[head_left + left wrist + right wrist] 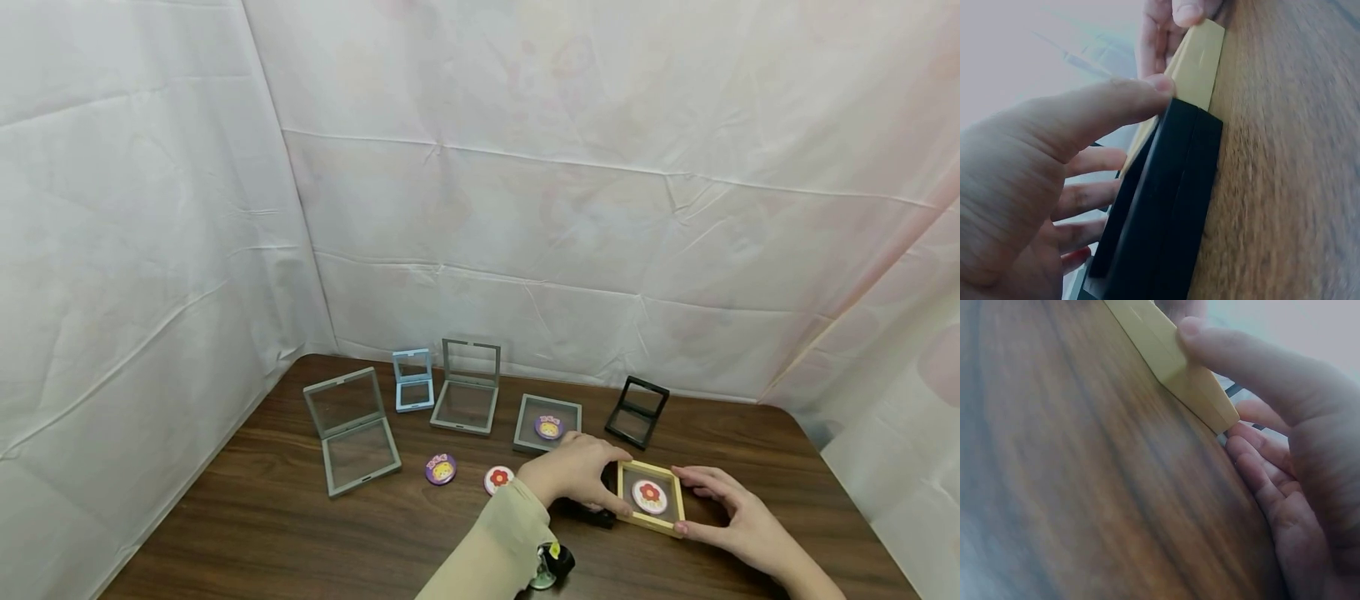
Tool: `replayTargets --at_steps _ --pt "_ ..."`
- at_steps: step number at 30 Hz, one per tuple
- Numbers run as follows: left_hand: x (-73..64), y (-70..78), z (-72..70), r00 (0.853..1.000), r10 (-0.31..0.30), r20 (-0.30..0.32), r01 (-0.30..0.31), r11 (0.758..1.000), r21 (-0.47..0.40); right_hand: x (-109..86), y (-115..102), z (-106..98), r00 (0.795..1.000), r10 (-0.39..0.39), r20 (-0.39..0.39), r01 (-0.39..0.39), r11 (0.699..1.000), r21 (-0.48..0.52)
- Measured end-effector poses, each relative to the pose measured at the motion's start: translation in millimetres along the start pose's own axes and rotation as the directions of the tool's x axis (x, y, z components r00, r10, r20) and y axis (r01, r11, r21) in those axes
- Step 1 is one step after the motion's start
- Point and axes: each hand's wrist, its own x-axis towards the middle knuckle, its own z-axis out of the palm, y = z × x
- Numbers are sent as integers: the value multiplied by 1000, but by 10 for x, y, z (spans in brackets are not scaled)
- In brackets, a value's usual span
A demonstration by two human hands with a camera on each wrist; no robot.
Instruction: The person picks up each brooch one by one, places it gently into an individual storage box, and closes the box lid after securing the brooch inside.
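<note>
Yellow frame [652, 524] is sitting at the near right of the counter [225, 542], flower badge [649, 497] showing in its middle. Both sides are grasping it — left grip [573, 475] is pinching the left edge, right grip [731, 517] is holding the right one, thumb on the near corner. I'm reading this as the closing or seating step; whether it's fully latched I can't tell. Next move is probably calling for even pressure on both edges, then a level lift or slide so the badge isn't shifting. Edges: a black frame [1172, 200] is lying under the left grip, right by the yellow frame's left side — touching or slightly overlapped, not certain — so pulling left is likely to be snagging. Far side is tight too: the open black frame [640, 410] is standing beyond, and the closed grey frame [531, 447] with its purple badge [549, 427] is sitting far left of it. A loose flower badge [498, 478] is lying just left of the left grip, partly hidden. Best room is opening to the right and near, with the counter's right edge limiting the swing.
</note>
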Motion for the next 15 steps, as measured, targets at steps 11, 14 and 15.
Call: replayTargets --at_steps 11,14,15 --pt "-11 8 -10 1000 0 8 0 1000 9 -4 24 -8 1000 23 3 -23 1000 -19" --pt "-11 3 -11 1000 3 11 -3 1000 10 -2 31 -9 1000 18 4 -18 1000 -16" --pt "-10 2 -9 1000 4 12 -4 1000 10 0 31 -8 1000 15 4 -15 1000 -13"
